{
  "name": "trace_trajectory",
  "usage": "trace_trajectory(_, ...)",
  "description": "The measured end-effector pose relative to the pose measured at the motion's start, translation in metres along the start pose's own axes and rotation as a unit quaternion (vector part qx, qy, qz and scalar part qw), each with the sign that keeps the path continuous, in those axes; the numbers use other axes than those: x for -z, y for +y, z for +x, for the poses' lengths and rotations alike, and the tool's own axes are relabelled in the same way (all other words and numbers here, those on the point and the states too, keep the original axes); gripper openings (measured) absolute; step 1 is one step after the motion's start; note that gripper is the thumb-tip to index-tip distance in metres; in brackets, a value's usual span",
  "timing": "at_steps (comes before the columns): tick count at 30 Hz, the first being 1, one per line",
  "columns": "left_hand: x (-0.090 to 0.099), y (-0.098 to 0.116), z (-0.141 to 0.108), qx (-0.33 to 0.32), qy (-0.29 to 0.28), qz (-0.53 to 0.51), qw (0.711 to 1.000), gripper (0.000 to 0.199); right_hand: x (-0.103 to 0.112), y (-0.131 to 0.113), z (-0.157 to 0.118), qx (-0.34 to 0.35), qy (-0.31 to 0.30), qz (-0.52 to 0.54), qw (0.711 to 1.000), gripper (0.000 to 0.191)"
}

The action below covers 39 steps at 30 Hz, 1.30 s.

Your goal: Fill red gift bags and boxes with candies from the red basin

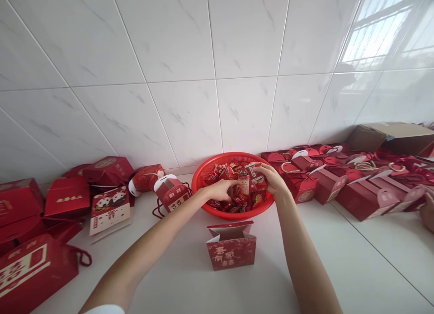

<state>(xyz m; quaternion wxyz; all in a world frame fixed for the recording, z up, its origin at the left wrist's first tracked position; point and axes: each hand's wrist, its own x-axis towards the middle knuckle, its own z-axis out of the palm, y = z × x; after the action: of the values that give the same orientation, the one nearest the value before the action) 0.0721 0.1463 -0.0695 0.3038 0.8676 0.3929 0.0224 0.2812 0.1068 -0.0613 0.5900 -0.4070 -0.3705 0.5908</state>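
A red plastic basket [200, 176] near the wall holds a heap of wrapped candies [241, 197], mostly red. My left hand [222, 190] is inside it, fingers curled at a pale pink and red wrapped candy [244, 184]. On the basket's right side, my right hand [271, 179] has its fingers closed on a dark red wrapped candy [253, 173] with white marks; its thumb is partly hidden. In front of the basket stands a small red gift box [231, 254], its top open and pale inside, with light characters on the front.
Several red gift boxes [68, 198] sit on the left of the white counter [169, 278]. Rows of closed red boxes [364, 198] with cords fill the right, before a cardboard box [400, 130]. Another person's hand [427, 210] shows at the right edge. Behind is a tiled wall [183, 119].
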Motion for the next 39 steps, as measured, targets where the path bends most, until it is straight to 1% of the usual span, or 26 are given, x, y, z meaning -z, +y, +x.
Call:
trace_trajectory(2,0.001,0.003,-0.002,0.0,-0.012,0.003,1.0,0.08,0.0,0.0,0.0,0.0,0.0,-0.003,1.0,0.022)
trace_trajectory(6,0.003,0.009,-0.005,-0.002,-0.018,0.03,0.999,0.078,0.0,0.0,-0.001,0.005,-0.005,-0.005,1.0,0.021)
trace_trajectory(10,0.004,0.011,-0.006,0.009,-0.043,0.055,0.997,0.078,0.0,0.001,-0.001,0.006,-0.001,-0.007,1.0,0.02)
trace_trajectory(12,0.004,0.011,-0.007,0.001,-0.037,0.045,0.998,0.075,0.001,0.002,0.0,0.007,-0.003,-0.011,1.0,0.019)
trace_trajectory(16,0.003,0.01,-0.007,-0.029,-0.016,0.0,0.999,0.056,0.001,0.002,0.001,0.008,-0.008,-0.009,1.0,0.02)
trace_trajectory(18,0.003,0.01,-0.006,-0.038,-0.014,-0.008,0.999,0.057,0.001,0.002,0.001,0.009,-0.009,-0.005,1.0,0.021)
trace_trajectory(21,0.002,0.012,-0.006,-0.04,-0.023,0.009,0.999,0.061,0.001,0.002,0.0,0.011,-0.01,-0.006,1.0,0.021)
trace_trajectory(22,0.002,0.013,-0.005,-0.042,-0.024,0.019,0.999,0.058,0.001,0.002,0.0,0.011,-0.009,-0.007,1.0,0.021)
trace_trajectory(26,0.0,0.015,-0.003,-0.077,-0.014,0.074,0.994,0.027,-0.001,0.001,-0.001,0.005,-0.006,-0.005,1.0,0.02)
trace_trajectory(27,0.0,0.015,-0.003,-0.084,-0.006,0.079,0.993,0.023,-0.002,0.0,-0.001,0.004,-0.006,-0.003,1.0,0.02)
trace_trajectory(29,0.002,0.017,-0.004,-0.092,0.032,0.06,0.993,0.021,-0.004,-0.001,-0.003,0.003,-0.006,-0.002,1.0,0.02)
trace_trajectory(30,0.003,0.019,-0.006,-0.093,0.064,0.036,0.993,0.022,-0.005,-0.002,-0.004,0.003,-0.008,-0.004,1.0,0.02)
trace_trajectory(32,0.006,0.023,-0.013,-0.085,0.147,-0.026,0.985,0.024,-0.009,-0.004,-0.006,0.008,-0.017,-0.012,1.0,0.02)
trace_trajectory(35,0.009,0.031,-0.03,-0.069,0.26,-0.128,0.955,0.032,-0.017,-0.009,-0.012,0.018,-0.039,-0.02,0.999,0.021)
trace_trajectory(37,0.009,0.037,-0.043,-0.072,0.309,-0.188,0.929,0.037,-0.024,-0.014,-0.018,0.019,-0.057,-0.025,0.998,0.022)
trace_trajectory(39,0.007,0.044,-0.056,-0.074,0.345,-0.236,0.905,0.038,-0.032,-0.019,-0.026,0.021,-0.083,-0.031,0.996,0.022)
